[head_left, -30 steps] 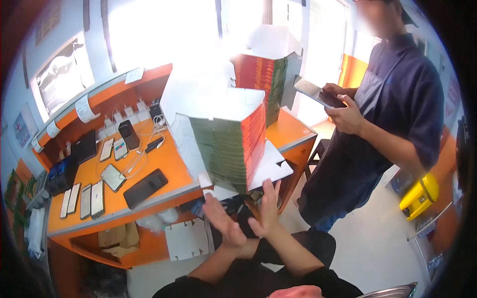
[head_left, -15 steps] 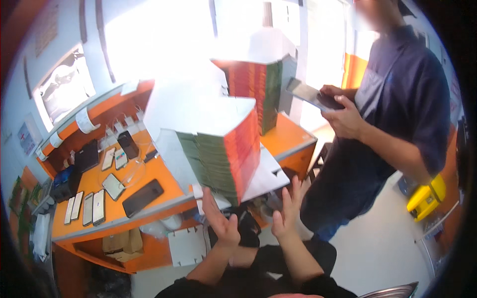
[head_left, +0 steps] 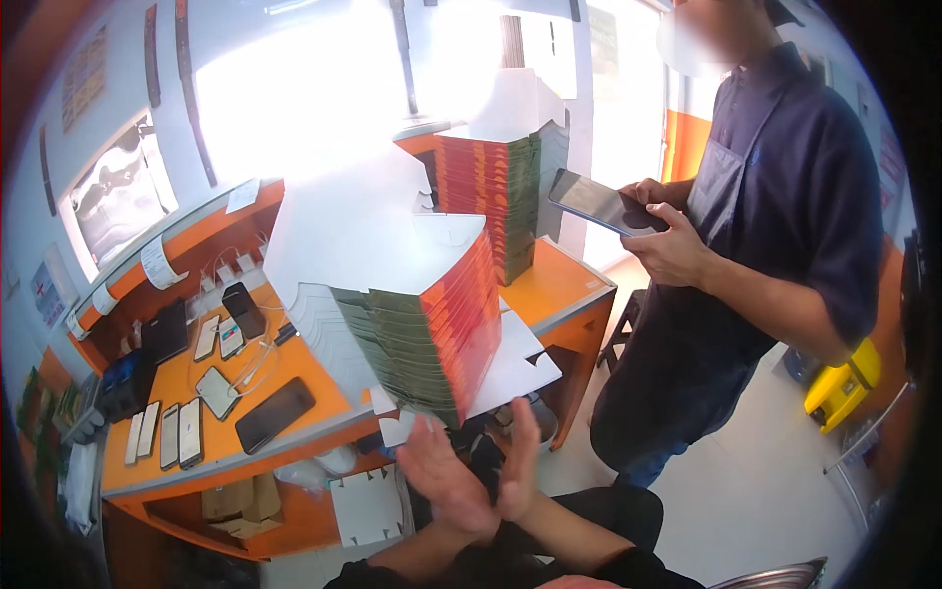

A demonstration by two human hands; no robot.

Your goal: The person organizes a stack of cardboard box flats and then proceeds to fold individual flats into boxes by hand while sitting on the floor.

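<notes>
My left hand [head_left: 444, 483] is stretched out with its fingers straight, holding nothing. My right hand [head_left: 520, 459] stands upright beside it, fingers extended, also bare. The heels of both hands are close together; whether they touch I cannot tell. Just beyond my fingertips rises a tall stack of flat cardboard sheets [head_left: 392, 339], with white tops and green and red printed edges. It stands on a white sheet [head_left: 525, 355] that juts past the near edge of the orange table [head_left: 343, 385]. A second red and green cardboard stack [head_left: 488, 182] stands behind it.
Several phones, among them a black phone [head_left: 276, 414], lie on the table's left part near white charging cables [head_left: 260, 363]. To the right, a person [head_left: 785, 216] holds a tablet [head_left: 599, 204]. A yellow plastic object [head_left: 844, 385] is on the floor behind them.
My hands have come closer together, the right one moving left toward the other. The view has shifted slightly. The person at the right still holds the tablet.
</notes>
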